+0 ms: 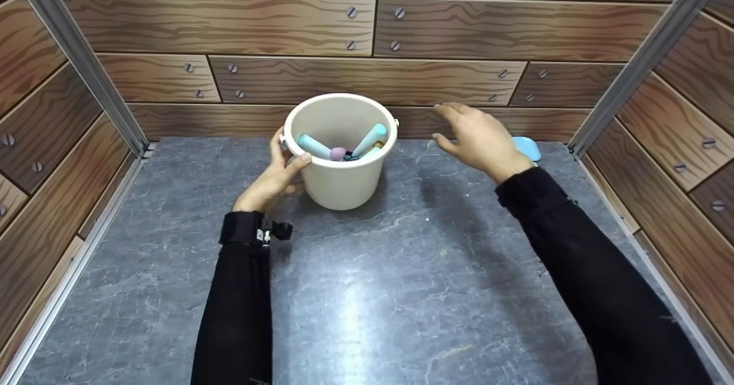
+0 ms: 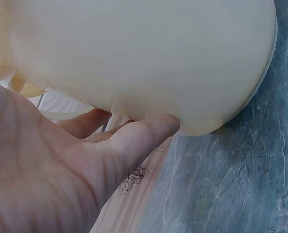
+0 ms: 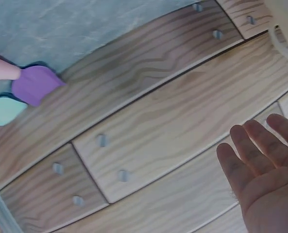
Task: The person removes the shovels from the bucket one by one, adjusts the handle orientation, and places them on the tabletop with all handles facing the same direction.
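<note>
A cream bucket (image 1: 341,184) stands upright on the grey marbled surface. Inside lie several turquoise handle-like pieces (image 1: 370,139) and a purple rounded end (image 1: 338,154), their lower parts hidden by the wall. My left hand (image 1: 272,181) holds the bucket's left side, thumb at the front rim and fingers round the outside; the left wrist view shows its fingers (image 2: 148,131) against the outer wall. Right of the bucket my right hand (image 1: 479,138) hovers with fingers extended and nothing held. Close by it is a light blue piece (image 1: 527,148), partly hidden by that wrist.
Wood-patterned walls (image 1: 287,26) close in the back and both sides, with grey metal posts (image 1: 636,46) at the corners. The right wrist view shows a pink-handled piece with a purple flared end (image 3: 37,85) and a turquoise piece (image 3: 5,110) near the back wall.
</note>
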`<state>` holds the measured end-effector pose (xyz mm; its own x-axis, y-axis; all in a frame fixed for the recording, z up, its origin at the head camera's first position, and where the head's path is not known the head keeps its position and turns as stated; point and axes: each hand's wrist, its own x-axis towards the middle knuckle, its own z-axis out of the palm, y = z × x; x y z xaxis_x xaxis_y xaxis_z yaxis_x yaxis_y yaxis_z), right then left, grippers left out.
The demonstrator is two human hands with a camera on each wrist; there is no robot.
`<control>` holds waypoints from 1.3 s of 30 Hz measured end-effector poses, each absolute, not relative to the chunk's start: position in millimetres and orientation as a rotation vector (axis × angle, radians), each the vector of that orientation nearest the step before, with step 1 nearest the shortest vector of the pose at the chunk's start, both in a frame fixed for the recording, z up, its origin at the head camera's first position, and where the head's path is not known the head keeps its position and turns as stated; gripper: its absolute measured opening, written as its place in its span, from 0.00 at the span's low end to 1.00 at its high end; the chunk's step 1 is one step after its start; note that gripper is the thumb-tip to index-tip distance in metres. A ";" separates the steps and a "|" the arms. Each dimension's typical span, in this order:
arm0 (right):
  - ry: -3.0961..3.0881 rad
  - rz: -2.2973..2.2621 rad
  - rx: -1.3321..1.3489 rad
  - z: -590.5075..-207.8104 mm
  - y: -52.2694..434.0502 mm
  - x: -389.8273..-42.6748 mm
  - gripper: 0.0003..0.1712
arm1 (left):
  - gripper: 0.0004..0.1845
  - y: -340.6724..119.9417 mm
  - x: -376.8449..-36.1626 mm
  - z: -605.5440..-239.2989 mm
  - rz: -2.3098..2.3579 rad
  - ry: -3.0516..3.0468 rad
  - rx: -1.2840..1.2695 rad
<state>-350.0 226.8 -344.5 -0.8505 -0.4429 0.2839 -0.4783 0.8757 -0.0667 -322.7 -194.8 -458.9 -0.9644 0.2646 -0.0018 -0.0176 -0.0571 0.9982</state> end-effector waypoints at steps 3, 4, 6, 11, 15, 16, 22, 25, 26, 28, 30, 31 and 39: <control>-2.756 0.191 0.760 -339.0 214.6 -349.5 0.38 | 0.60 -195.5 -322.7 -459.5 2.129 2.017 0.264; -2.745 0.191 0.780 -337.4 210.7 -349.1 0.37 | 0.60 -195.9 -322.6 -459.6 2.125 2.018 0.263; -2.726 0.186 0.813 -334.6 203.2 -348.5 0.37 | 0.60 -196.2 -322.7 -459.8 2.121 2.020 0.264; -2.706 0.147 0.867 -327.4 186.5 -347.4 0.36 | 0.61 -196.3 -323.8 -460.5 2.120 2.018 0.273; -2.697 0.127 0.898 -320.5 174.9 -346.5 0.35 | 0.61 -196.6 -323.6 -461.1 2.121 2.017 0.281; -2.696 0.127 0.905 -318.9 171.9 -346.2 0.35 | 0.61 -196.6 -323.1 -461.1 2.122 2.018 0.281; -2.711 0.131 0.941 -313.0 152.4 -347.9 0.34 | 0.61 -196.4 -322.0 -460.8 2.130 2.009 0.276; -2.740 0.122 0.953 -310.8 142.8 -349.2 0.32 | 0.60 -196.3 -323.0 -460.7 2.138 2.001 0.280; -2.751 0.118 0.956 -310.1 139.9 -349.5 0.32 | 0.60 -196.2 -323.4 -460.6 2.142 1.997 0.281; -2.772 0.104 0.957 -309.1 134.6 -349.8 0.31 | 0.59 -196.0 -323.9 -460.3 2.150 1.987 0.284; -2.786 0.085 0.964 -308.3 129.7 -349.7 0.32 | 0.59 -195.7 -324.2 -460.1 2.156 1.978 0.286; -2.790 0.074 0.971 -308.0 127.2 -349.8 0.32 | 0.59 -195.8 -324.0 -460.0 2.157 1.976 0.286; -2.750 -0.026 1.054 -308.1 106.7 -349.2 0.22 | 0.60 -195.1 -323.2 -459.4 2.146 1.995 0.289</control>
